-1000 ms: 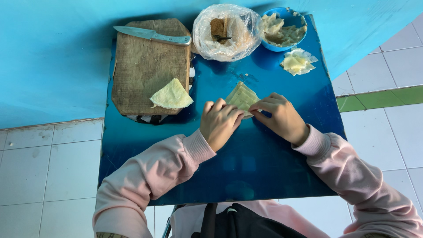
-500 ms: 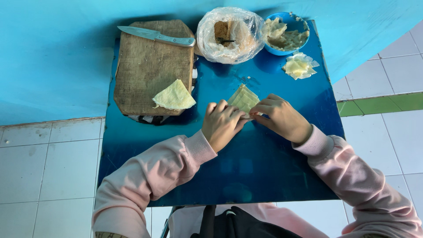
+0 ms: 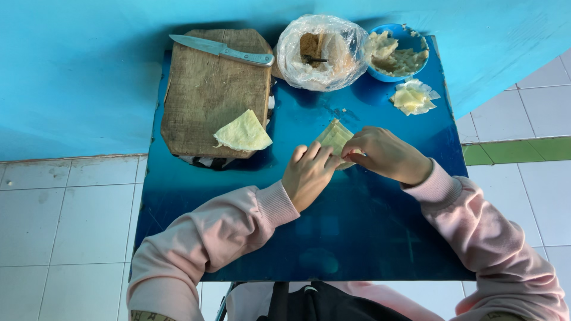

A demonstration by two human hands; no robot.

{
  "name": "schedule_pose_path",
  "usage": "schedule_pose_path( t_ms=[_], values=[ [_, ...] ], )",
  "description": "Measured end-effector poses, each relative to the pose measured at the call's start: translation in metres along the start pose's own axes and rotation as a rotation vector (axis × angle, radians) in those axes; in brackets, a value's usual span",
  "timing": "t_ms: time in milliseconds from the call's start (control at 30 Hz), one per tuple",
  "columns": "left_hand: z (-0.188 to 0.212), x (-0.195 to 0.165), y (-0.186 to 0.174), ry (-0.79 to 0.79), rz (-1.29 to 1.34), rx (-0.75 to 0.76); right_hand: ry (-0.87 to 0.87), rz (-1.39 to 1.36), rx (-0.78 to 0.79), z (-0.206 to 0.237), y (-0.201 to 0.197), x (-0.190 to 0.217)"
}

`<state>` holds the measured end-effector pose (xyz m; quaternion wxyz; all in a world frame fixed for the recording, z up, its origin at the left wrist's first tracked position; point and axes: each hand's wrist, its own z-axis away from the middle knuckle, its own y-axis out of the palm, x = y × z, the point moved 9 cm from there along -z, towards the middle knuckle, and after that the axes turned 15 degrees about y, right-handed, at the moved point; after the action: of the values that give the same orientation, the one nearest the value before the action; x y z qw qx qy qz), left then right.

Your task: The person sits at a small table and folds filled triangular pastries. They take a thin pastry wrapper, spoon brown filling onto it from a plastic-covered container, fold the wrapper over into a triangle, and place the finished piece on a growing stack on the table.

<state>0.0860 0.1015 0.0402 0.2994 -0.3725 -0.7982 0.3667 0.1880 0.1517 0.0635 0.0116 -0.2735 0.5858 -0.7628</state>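
Glossy blue table mid-frame, bearing wooden board upper left, plastic bag and bowl (filling inside) upper right, folded wrapper centre.

table blue | wrapper pale yellow | sleeves pink (plain)

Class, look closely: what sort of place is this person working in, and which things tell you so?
Probably a simple home or stall food-preparation spot: a small blue table on a tiled floor, with a wooden cutting board, knife and bowl of filling, while both hands fold a thin wrapper.
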Motion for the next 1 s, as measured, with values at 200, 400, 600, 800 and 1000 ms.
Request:
schedule_pose_path(
  t_ms=[200,400,600,800,1000],
  values=[
    [0.002,0.0,0.002,0.01,0.028,-0.03,-0.018,0.015,0.023,-0.003,0.0,-0.002],
    [0.002,0.007,0.005,-0.04,0.114,-0.029,0.02,0.02,0.03,-0.006,-0.001,-0.005],
    [0.002,0.015,0.007,-0.109,0.232,-0.07,0.035,-0.029,0.01,-0.002,-0.002,-0.008],
    [0.004,0.017,0.009,-0.102,0.253,-0.04,-0.09,-0.046,-0.124,0.007,-0.004,-0.002],
    [0.004,0.016,0.009,-0.094,0.232,-0.026,-0.08,-0.106,-0.112,0.003,-0.003,-0.01]
  ],
)
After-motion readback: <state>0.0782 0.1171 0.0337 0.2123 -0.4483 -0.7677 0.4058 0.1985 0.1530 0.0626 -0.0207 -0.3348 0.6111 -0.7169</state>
